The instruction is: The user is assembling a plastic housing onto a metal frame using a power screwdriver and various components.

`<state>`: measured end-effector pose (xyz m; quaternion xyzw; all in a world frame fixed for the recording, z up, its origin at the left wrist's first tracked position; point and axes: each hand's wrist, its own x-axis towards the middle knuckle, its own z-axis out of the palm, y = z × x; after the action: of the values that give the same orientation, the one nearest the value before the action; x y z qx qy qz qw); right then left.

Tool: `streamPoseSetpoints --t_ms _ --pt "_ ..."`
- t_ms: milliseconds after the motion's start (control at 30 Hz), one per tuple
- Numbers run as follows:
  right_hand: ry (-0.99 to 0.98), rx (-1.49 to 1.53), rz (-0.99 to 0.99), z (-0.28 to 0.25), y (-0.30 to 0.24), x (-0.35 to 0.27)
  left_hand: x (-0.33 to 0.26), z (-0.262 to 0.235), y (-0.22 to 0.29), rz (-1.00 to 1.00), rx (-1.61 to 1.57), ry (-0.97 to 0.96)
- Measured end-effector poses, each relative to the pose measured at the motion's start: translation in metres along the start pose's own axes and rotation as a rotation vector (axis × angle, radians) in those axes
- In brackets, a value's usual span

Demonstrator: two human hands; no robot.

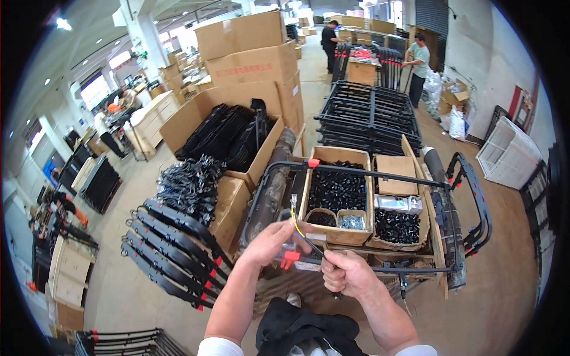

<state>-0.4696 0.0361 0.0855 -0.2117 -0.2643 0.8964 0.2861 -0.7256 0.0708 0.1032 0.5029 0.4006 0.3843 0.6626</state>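
Observation:
A thin cable [309,242] with a black sheath, yellow wire and a pale connector at its upper end stands up in front of me. My right hand [350,273] is closed around its black part. Beside the yellow wire, my left hand [268,243] has its fingers stretched out; the fingertips are slightly blurred and seem to touch the cable. Behind both hands lies a black tubular frame [386,173] with red clips [291,256], resting across padded rails.
Cartons of small black parts [338,184] stand inside the frame. At left are bundled cables [189,187], a carton of black parts [222,133] and stacked black frames [172,255]. More frames [371,115] lie ahead; two people [418,62] work beyond them.

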Motion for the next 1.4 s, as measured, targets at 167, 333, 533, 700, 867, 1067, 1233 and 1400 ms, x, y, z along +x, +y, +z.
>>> streamPoseSetpoints --t_ms 167,333,533,700,867,1067,1233,1400 --pt "-0.001 0.035 0.135 -0.006 0.033 -0.015 -0.046 0.016 -0.030 0.092 -0.353 0.196" --pt "-0.057 0.034 0.267 -0.017 0.055 -0.017 -0.078 0.028 -0.016 0.053 -0.299 0.270" --pt "-0.138 0.022 0.373 -0.033 0.075 -0.002 -0.100 -0.002 -0.039 0.024 -0.216 0.103" --pt "-0.186 -0.881 0.061 -0.028 0.093 0.029 -0.093 -0.014 -0.074 -0.042 -0.610 0.273" --pt "0.092 -1.151 -0.009 -0.042 0.145 0.076 -0.085 -0.046 -0.139 -0.194 -0.395 0.478" --pt "0.393 -0.782 0.057 -0.065 0.217 0.153 -0.084 -0.094 -0.222 -0.228 -0.151 0.397" --pt "0.484 -0.225 0.131 -0.095 0.258 0.197 -0.069 -0.132 -0.242 -0.329 -0.359 0.436" --pt "0.643 -0.036 0.152 -0.102 0.275 0.236 -0.050 -0.169 -0.258 -0.368 -0.251 0.375"
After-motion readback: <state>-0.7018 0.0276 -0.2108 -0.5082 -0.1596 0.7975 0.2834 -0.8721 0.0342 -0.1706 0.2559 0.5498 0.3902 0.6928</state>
